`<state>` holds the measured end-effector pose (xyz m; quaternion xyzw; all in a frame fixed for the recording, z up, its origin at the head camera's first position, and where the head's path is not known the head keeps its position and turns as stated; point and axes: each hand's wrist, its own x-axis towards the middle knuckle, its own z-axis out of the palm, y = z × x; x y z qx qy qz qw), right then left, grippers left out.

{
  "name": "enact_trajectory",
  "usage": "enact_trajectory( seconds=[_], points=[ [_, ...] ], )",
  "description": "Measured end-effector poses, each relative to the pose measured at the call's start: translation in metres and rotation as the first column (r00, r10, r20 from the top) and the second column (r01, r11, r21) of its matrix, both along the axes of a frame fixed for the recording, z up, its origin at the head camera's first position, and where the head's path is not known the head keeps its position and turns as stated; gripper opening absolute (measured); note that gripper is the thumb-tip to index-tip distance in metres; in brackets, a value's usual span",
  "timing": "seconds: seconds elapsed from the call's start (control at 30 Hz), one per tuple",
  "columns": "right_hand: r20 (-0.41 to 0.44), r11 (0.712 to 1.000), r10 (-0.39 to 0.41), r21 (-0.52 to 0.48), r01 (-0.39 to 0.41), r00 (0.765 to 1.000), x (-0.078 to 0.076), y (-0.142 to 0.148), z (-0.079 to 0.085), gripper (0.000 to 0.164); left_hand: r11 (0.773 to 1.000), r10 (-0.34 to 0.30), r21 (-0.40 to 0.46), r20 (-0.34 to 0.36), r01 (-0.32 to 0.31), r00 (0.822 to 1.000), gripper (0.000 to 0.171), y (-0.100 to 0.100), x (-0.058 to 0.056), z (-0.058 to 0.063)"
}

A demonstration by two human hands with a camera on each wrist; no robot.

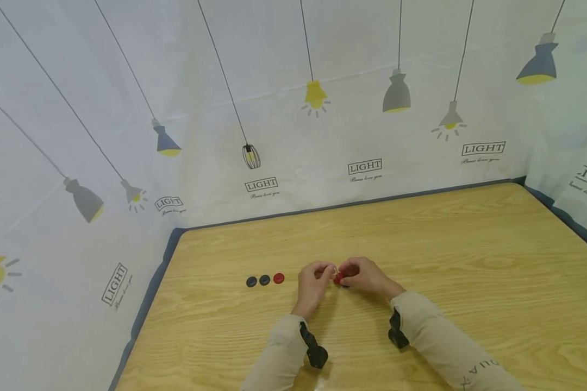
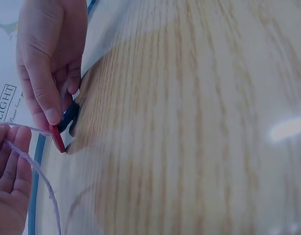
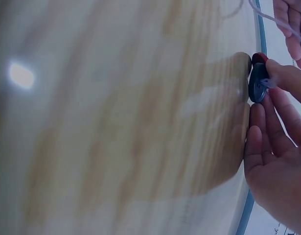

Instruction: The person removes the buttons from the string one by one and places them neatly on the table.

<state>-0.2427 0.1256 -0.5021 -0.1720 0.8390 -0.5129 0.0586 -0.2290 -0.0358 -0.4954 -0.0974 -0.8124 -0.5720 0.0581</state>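
Note:
My left hand [image 1: 314, 285] pinches a pale string [image 2: 48, 188], which runs to a red button [image 2: 57, 139] and also hangs in a loose length. Across from it, my right hand [image 1: 367, 276] holds that red button between thumb and fingers, with a dark blue button [image 3: 258, 88] right against it. A bit of string shows at the dark button's face in the right wrist view. Both hands are close together, just above the table. To their left lie a dark button [image 1: 251, 282], a second dark button [image 1: 264, 280] and another red button [image 1: 279, 278] in a row.
The wood-grain table [image 1: 215, 336] has a rounded far edge against a pale wall sheet [image 1: 293, 141] printed with hanging lamps. Dark straps with camera mounts [image 1: 317, 355] sit on both wrists, below the sleeves' cuffs.

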Motion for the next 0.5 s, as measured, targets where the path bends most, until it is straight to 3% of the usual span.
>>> enact_trajectory(
  seconds=[0.5],
  points=[
    [-0.067,0.996,0.011,0.093,-0.005,0.998,-0.0054,-0.007,-0.0028,0.019,0.998,-0.012,0.062,0.002,0.012,1.0,0.018,0.0002,0.0007,0.0023]
  ],
)
